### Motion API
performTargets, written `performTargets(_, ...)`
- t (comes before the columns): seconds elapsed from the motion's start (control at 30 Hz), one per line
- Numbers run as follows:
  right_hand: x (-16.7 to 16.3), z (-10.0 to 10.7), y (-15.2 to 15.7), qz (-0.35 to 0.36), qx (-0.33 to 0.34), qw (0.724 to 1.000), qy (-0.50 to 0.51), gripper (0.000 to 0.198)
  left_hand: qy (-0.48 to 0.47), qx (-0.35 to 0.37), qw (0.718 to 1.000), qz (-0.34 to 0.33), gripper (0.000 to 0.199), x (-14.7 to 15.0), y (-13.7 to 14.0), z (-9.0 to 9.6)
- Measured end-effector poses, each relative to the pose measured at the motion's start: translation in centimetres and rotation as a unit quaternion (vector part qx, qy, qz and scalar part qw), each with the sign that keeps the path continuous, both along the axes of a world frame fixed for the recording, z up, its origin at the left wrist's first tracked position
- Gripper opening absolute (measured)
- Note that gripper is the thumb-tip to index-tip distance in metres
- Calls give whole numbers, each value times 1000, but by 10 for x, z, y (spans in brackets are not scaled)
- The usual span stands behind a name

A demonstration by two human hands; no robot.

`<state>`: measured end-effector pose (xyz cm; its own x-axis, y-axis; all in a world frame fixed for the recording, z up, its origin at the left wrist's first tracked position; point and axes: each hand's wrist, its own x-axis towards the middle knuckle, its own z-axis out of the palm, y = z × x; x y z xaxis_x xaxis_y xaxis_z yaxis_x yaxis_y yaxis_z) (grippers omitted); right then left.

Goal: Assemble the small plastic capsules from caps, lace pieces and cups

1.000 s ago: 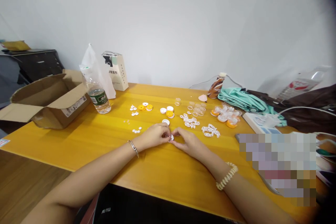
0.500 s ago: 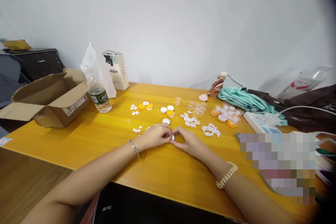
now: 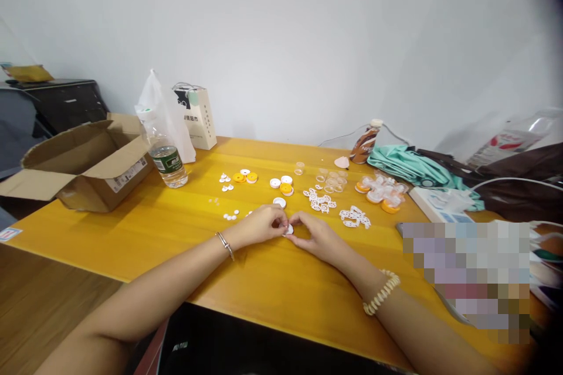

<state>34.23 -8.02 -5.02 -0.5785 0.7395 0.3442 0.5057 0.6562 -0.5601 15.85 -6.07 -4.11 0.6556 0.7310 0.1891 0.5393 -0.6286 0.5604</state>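
Observation:
Between my fingertips, just above the table, is a small white plastic piece [image 3: 289, 229]. My left hand [image 3: 267, 224] pinches its left side, the fingers curled. From the right, the thumb and forefinger of my right hand [image 3: 314, 237] close on the same piece. My fingers hide part of it, so its full shape does not show. A round white cap [image 3: 279, 203] lies just beyond my hands. Behind it sit white and orange round caps [image 3: 286, 188]. Small white discs [image 3: 231, 216] lie left of my left hand, some hidden behind the wrist.
White perforated pieces [image 3: 322, 202] and clear cups [image 3: 335, 181] lie beyond my right hand. Clear-topped orange pieces [image 3: 382, 191] are farther right. A water bottle [image 3: 168, 161] and an open cardboard box [image 3: 94, 187] stand left; a brown drink bottle [image 3: 364, 143] stands at the back.
Both hands stay in nearly the same place around the white piece, which looks slightly tilted differently. The whole view has shifted a little.

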Motion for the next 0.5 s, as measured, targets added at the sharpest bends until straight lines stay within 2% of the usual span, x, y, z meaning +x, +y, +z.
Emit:
performTargets(0.13, 1, -3, 0, -11, -6, 1000, 6, 13, -5, 32, 999, -7, 14, -15, 4, 18)
performTargets(0.2, 1, -3, 1, -23, -9, 1000, 5, 14, 0, 32, 998, 47, 14, -34, 11, 30)
performTargets(0.27, 1, -3, 1, -30, -12, 999, 4, 15, 50, 10, 992, 118, 14, -57, 19, 39)
performTargets(0.33, 0, -3, 1, -33, -15, 999, 7, 15, 125, -34, 979, 159, 14, -79, 26, 44)
performTargets(0.4, 0, -2, 0, -31, -17, 999, 11, 14, 167, -79, 968, 167, 15, -94, 29, 46)
performTargets(0.5, 0, -4, 1, -29, -13, 999, 13, 16, 187, -120, 962, 160, 17, -99, 30, 45)
